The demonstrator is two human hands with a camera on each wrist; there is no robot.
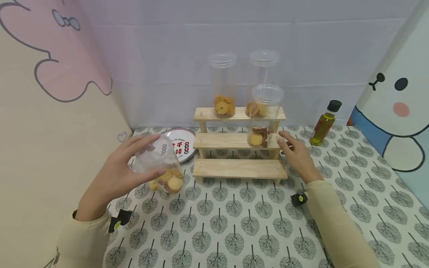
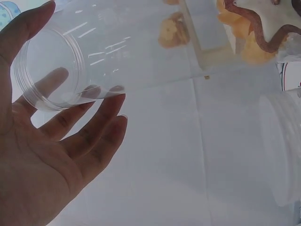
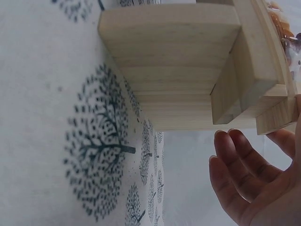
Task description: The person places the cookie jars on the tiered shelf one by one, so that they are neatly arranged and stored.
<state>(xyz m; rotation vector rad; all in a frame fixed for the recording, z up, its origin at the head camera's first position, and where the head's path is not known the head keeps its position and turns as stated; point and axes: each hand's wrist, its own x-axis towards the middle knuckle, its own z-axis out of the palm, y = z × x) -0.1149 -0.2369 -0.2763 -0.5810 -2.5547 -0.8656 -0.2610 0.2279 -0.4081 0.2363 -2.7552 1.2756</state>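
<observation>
My left hand (image 1: 115,173) holds a clear plastic cookie jar (image 1: 163,158) by its upper end, thumb on one side and fingers on the other. In the left wrist view, the jar's ringed end (image 2: 49,70) lies between thumb and fingers, and a star-shaped cookie (image 2: 270,23) shows at its far end. The held jar leans in the head view, round cookies (image 1: 174,183) at its bottom. My right hand (image 1: 298,156) is at the right end of the middle shelf (image 1: 221,140), fingers loosely bent, fingertips right at the wood, beside a tall cookie jar (image 1: 266,115).
A three-step wooden rack (image 1: 239,169) stands at the table's middle. Two lidded cookie jars (image 1: 223,80) sit on its top step. Behind the held jar are another clear jar (image 1: 142,158) and a printed plate (image 1: 188,143). An oil bottle (image 1: 323,124) stands at the back right.
</observation>
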